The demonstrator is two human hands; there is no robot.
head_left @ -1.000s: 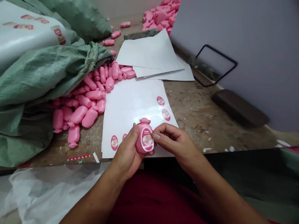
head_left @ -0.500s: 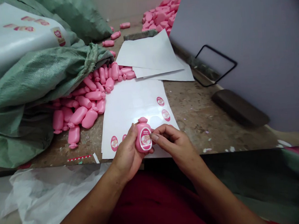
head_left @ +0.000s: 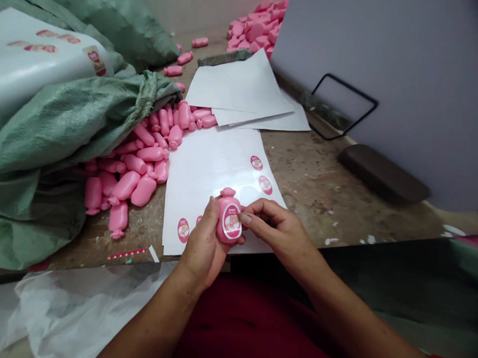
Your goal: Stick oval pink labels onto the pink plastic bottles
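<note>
Across the brown desk (head_left: 304, 180), in the head view, we see pink bottles (head_left: 125, 184) heaped at a green sack's mouth (head_left: 145, 98), while above the sticker sheet (head_left: 213, 159) our left hand (head_left: 202, 243) wraps its grip around one labelled bottle (head_left: 227, 213) and our right hand (head_left: 284, 227), whether pinching we cannot tell, touches its edge.

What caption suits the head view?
Left hand holding a pink bottle, right hand at its oval label, over a sticker sheet.

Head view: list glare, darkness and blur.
In the head view, glare whitens part of the sticker sheet beyond the held bottle; the upper right corner is dark; the space below the table is dim; the brown block looks soft; the bottle's smallest print is unreadable.
</note>
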